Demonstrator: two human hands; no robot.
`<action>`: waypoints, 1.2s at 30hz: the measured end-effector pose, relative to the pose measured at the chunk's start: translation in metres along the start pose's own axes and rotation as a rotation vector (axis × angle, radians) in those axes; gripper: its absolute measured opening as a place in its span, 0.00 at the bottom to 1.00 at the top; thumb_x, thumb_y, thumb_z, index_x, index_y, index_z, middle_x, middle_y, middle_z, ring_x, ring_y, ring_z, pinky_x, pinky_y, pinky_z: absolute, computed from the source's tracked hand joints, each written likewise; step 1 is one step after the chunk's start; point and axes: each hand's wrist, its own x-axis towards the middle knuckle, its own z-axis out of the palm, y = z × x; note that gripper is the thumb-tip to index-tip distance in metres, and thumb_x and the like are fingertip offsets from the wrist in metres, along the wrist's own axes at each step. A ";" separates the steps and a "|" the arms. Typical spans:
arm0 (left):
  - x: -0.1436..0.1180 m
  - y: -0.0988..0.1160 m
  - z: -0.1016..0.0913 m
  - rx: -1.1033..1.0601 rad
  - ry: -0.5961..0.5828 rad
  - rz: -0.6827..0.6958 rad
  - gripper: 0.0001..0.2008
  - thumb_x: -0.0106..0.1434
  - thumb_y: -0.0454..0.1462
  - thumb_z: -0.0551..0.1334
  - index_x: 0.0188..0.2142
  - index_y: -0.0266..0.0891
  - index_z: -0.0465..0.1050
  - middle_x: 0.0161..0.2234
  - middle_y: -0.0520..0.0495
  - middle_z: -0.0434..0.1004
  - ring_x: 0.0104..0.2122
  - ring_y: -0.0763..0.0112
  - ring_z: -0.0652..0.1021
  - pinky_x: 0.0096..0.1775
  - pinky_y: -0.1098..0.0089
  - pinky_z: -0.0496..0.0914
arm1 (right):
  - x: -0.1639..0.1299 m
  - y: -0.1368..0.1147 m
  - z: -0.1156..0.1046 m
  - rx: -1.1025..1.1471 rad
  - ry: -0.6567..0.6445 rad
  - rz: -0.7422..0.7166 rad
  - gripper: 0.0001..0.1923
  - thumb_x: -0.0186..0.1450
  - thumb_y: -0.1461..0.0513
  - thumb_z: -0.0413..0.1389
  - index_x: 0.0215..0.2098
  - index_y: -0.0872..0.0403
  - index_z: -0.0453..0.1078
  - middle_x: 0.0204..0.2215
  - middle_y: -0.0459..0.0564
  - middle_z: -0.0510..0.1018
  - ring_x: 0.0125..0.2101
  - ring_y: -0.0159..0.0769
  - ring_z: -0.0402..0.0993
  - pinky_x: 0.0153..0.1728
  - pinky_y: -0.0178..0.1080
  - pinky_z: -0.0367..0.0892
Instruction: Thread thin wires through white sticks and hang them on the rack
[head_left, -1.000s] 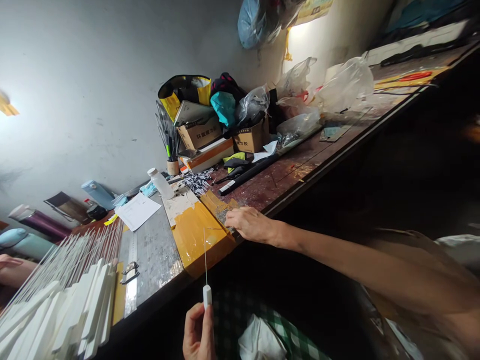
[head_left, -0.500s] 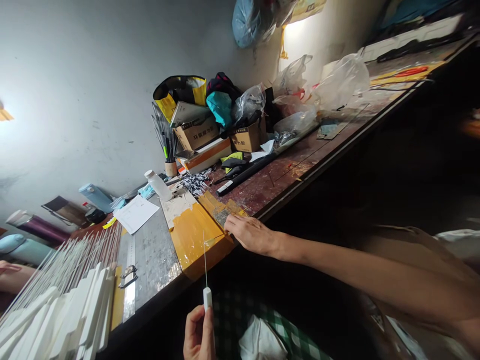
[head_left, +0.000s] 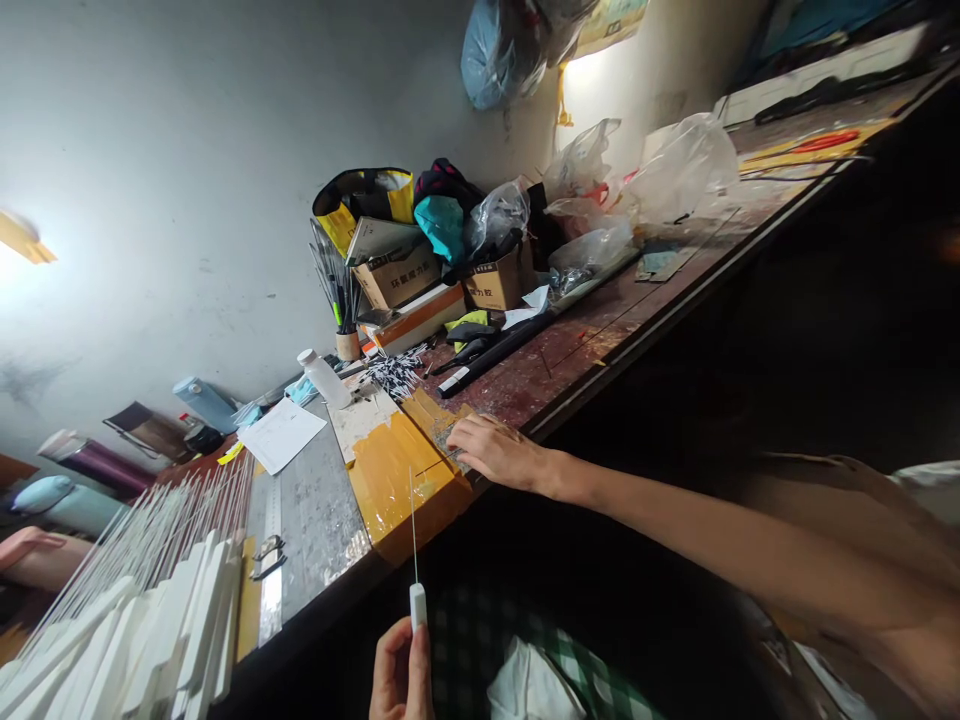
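At the bottom centre of the frame, the person's left hand (head_left: 401, 675) pinches one white handle (head_left: 418, 605) between thumb and fingers, a narrow grip on its lower part. One thin rod (head_left: 414, 525) runs out of the handle's top, its long axis almost upright in the frame and leaning slightly left, away from the grip and towards the yellow board (head_left: 397, 465) at the front of the bench (head_left: 585, 345). The rod's tip overlaps that board in view; whether it touches cannot be told. Right of the tip and a little higher, the person's right hand (head_left: 499, 452) rests at the bench edge, fingers curled down by a grey patch (head_left: 442, 435). Of the two hands, the right is nearer the tip, the left nearer the handle. A thin dark line reaches left from near the right fingertips over the board; whether that hand grips it, or anything, cannot be told.

Counted, the left hand has one handle with one rod; at the lower left lies a stack of white handles (head_left: 157, 640), too overlapped to number. Left of centre are one sheet of paper (head_left: 283, 435) and one capped bottle (head_left: 328, 382); above them, two brown boxes (head_left: 395, 280) carry printed lettering.
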 end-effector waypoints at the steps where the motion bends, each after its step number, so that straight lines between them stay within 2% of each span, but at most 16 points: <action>1: 0.000 0.000 0.000 0.007 0.000 0.006 0.21 0.45 0.51 0.73 0.31 0.38 0.77 0.22 0.53 0.75 0.24 0.70 0.76 0.25 0.76 0.68 | -0.002 -0.002 -0.002 -0.002 0.016 0.001 0.06 0.66 0.68 0.56 0.42 0.56 0.72 0.40 0.54 0.75 0.43 0.41 0.68 0.47 0.42 0.63; 4: 0.000 -0.001 -0.001 -0.019 -0.006 0.012 0.22 0.44 0.51 0.73 0.31 0.38 0.77 0.23 0.52 0.75 0.25 0.70 0.76 0.27 0.76 0.68 | -0.007 -0.004 -0.001 -0.007 0.043 0.015 0.09 0.69 0.68 0.51 0.44 0.56 0.72 0.41 0.54 0.76 0.45 0.41 0.68 0.47 0.42 0.62; 7: -0.002 -0.003 0.001 -0.043 -0.017 -0.001 0.21 0.45 0.51 0.74 0.31 0.39 0.77 0.23 0.54 0.75 0.26 0.72 0.76 0.29 0.78 0.68 | -0.006 0.004 0.005 -0.012 0.021 0.012 0.10 0.67 0.69 0.53 0.45 0.56 0.73 0.40 0.54 0.77 0.44 0.40 0.69 0.47 0.41 0.63; 12: -0.003 -0.006 0.001 -0.012 -0.039 -0.006 0.20 0.46 0.51 0.73 0.31 0.39 0.76 0.22 0.54 0.74 0.25 0.73 0.75 0.28 0.79 0.67 | 0.005 0.017 0.011 -0.019 -0.020 -0.010 0.15 0.67 0.71 0.51 0.46 0.52 0.74 0.38 0.49 0.76 0.36 0.33 0.73 0.38 0.33 0.65; 14: -0.001 -0.008 0.000 -0.014 -0.055 -0.011 0.21 0.47 0.51 0.73 0.32 0.39 0.76 0.22 0.54 0.75 0.25 0.73 0.75 0.27 0.79 0.67 | 0.010 0.017 0.010 -0.042 -0.019 -0.003 0.16 0.66 0.72 0.50 0.46 0.53 0.74 0.38 0.50 0.75 0.35 0.33 0.73 0.35 0.33 0.64; 16: 0.000 -0.012 0.000 -0.027 -0.057 -0.021 0.21 0.46 0.51 0.73 0.32 0.38 0.76 0.22 0.53 0.75 0.24 0.73 0.75 0.27 0.79 0.67 | 0.015 0.016 0.008 -0.071 -0.035 -0.019 0.16 0.65 0.73 0.49 0.42 0.55 0.76 0.37 0.51 0.75 0.34 0.35 0.72 0.33 0.34 0.63; 20: -0.001 -0.016 0.002 -0.049 -0.030 -0.047 0.21 0.45 0.50 0.73 0.32 0.38 0.76 0.22 0.52 0.75 0.26 0.69 0.76 0.25 0.77 0.67 | 0.022 0.017 0.005 -0.106 -0.118 -0.172 0.14 0.63 0.74 0.50 0.35 0.56 0.76 0.35 0.51 0.75 0.36 0.37 0.70 0.34 0.35 0.62; 25: -0.003 -0.014 0.005 -0.053 -0.017 -0.041 0.23 0.42 0.51 0.75 0.30 0.37 0.77 0.23 0.51 0.77 0.24 0.71 0.76 0.27 0.78 0.69 | 0.023 0.018 -0.004 -0.122 -0.207 -0.370 0.11 0.63 0.72 0.52 0.34 0.56 0.75 0.35 0.52 0.76 0.36 0.38 0.69 0.35 0.36 0.62; 28: -0.004 -0.014 0.006 -0.056 -0.021 -0.044 0.23 0.41 0.51 0.75 0.29 0.37 0.77 0.23 0.51 0.77 0.24 0.71 0.76 0.27 0.78 0.69 | 0.018 0.017 -0.008 -0.130 -0.237 -0.440 0.11 0.63 0.72 0.53 0.35 0.55 0.75 0.35 0.51 0.76 0.36 0.38 0.69 0.36 0.37 0.63; 32: -0.005 -0.018 0.007 -0.057 -0.028 -0.045 0.21 0.42 0.50 0.75 0.30 0.38 0.77 0.22 0.52 0.75 0.25 0.71 0.76 0.27 0.77 0.69 | 0.007 0.012 -0.009 -0.156 -0.210 -0.403 0.12 0.66 0.71 0.50 0.38 0.56 0.74 0.37 0.54 0.76 0.36 0.39 0.69 0.36 0.38 0.64; 36: -0.008 -0.016 0.009 -0.006 0.004 -0.039 0.20 0.41 0.52 0.74 0.28 0.42 0.78 0.20 0.52 0.74 0.24 0.66 0.76 0.26 0.73 0.70 | -0.002 0.010 -0.007 -0.147 -0.178 -0.343 0.13 0.64 0.72 0.50 0.43 0.57 0.73 0.40 0.54 0.75 0.39 0.41 0.68 0.37 0.38 0.65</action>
